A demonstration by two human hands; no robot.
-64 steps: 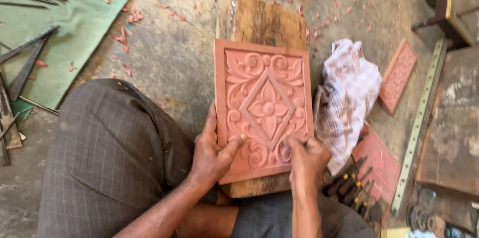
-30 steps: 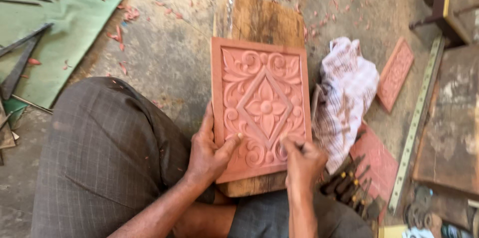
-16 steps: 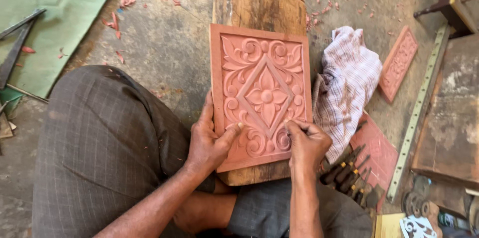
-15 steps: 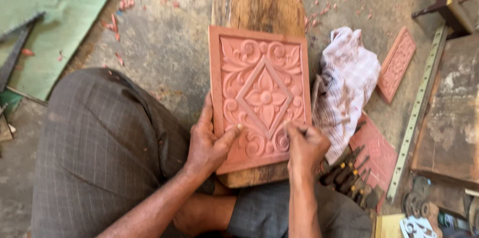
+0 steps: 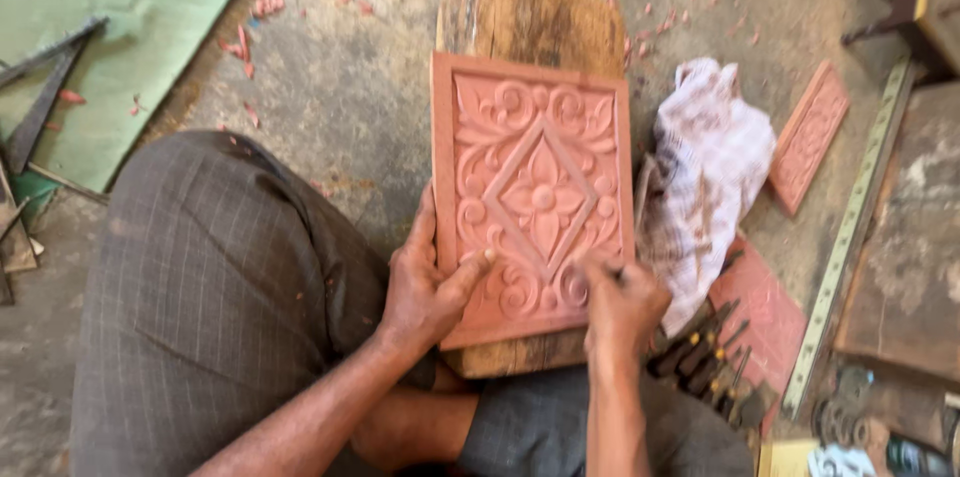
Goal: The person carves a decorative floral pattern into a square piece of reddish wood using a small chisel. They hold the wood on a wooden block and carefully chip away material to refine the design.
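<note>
A square terracotta tile (image 5: 535, 187) carved with a flower in a diamond and scrollwork lies on a worn wooden board (image 5: 535, 22). My left hand (image 5: 428, 287) grips the tile's lower left edge, thumb lying across the carving. At the tile's lower right corner my right hand (image 5: 622, 302) is closed on a small carving tool (image 5: 617, 275), whose tip touches the relief. Most of the tool is hidden in the fist.
A crumpled checked cloth (image 5: 705, 177) lies right of the tile, with smaller carved tiles (image 5: 808, 137) beyond and below it. Several wood-handled tools (image 5: 705, 357) lie by my right knee. A long metal ruler (image 5: 850, 237) runs along the right. A green mat (image 5: 120, 47) with metal rods is at the upper left.
The view has drifted slightly. My left thumb has shifted a little on the carving and my right hand has made small moves at the lower right corner. The tile has stayed on the board.
</note>
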